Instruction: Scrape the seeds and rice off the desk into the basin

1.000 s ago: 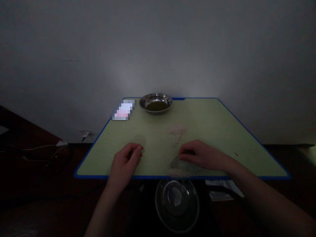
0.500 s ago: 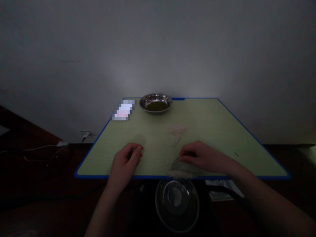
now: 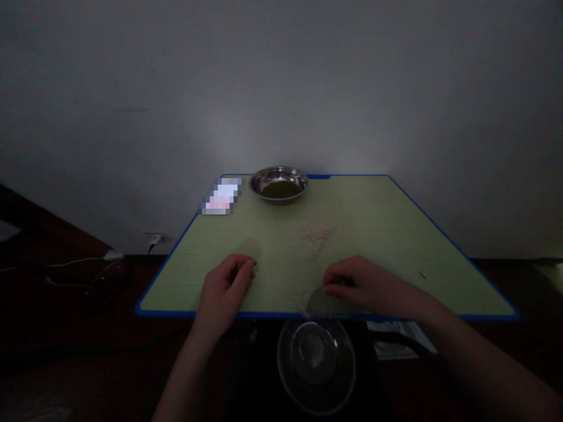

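Note:
My right hand [image 3: 369, 286] is closed on the rim of a clear round dish [image 3: 323, 303], which lies at the front edge of the green table [image 3: 387, 234]. A thin trail of white grains [image 3: 303, 305] lies beside the dish at the edge. Below the edge stands a glass bowl [image 3: 315, 360] with a few white grains in it. A small heap of white grains [image 3: 317, 233] lies mid-table, beyond my right hand. My left hand [image 3: 224, 290] rests on the table near the front edge with its fingers curled in; nothing shows in it.
A steel bowl [image 3: 278, 183] holding dark green contents stands at the table's back edge, with a blurred-out flat object [image 3: 221, 196] to its left. A white cable and plug [image 3: 112, 255] lie on the dark floor at left. Papers [image 3: 396, 335] lie under the table at right. The light is dim.
My right hand has drawn the clear dish a little nearer the front edge, and the grains heaped by the dish have thinned. My left hand has stayed put.

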Available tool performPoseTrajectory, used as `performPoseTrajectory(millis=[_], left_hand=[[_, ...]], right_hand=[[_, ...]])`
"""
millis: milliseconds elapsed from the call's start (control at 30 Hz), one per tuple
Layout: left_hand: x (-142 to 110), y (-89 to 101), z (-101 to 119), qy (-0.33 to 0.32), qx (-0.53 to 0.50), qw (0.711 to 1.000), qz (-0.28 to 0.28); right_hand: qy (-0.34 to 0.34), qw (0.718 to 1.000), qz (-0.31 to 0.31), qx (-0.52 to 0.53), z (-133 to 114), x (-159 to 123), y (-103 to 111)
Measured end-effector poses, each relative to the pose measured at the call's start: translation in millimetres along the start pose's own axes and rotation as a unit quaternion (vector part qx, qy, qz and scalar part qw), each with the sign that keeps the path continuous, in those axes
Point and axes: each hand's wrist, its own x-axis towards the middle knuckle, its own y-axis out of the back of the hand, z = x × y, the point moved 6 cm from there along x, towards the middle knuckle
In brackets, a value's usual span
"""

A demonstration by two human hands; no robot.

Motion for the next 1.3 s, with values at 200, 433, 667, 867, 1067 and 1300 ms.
performPoseTrajectory(millis=[200, 433, 667, 867, 1067, 1300], left_hand=[[0.6, -0.2, 1.8, -0.006, 0.001, 1.0, 0.0], [-0.4, 1.1, 2.4, 0.003, -0.004, 1.0, 0.009], [0.2, 1.0, 1.9, -0.001, -0.012, 1.0, 0.009], [0.7, 1.1, 1.6, 0.003, -0.011, 1.0, 0.007], [0.7, 1.7, 2.0, 0.015, -0.02, 1.0, 0.014], [-0.5, 1.9, 1.8, 0.018, -0.017, 1.0, 0.013]], right_hand=[[0.002, 1.0, -0.004, -0.001, -5.9, -3.0, 3.9], [-0.025, 0.998, 0.065, 0.001, 11.0, 0.7, 30.5], [-0.006, 0.995, 0.094, -0.032, 17.5, 28.2, 40.6], [0.033, 0.992, 0.076, -0.092, 2.2, 56.2, 28.5], [0.084, 0.991, 0.031, -0.101, -11.7, 69.6, 12.7], [0.116, 0.99, -0.032, -0.081, -16.7, 61.9, 0.8]])
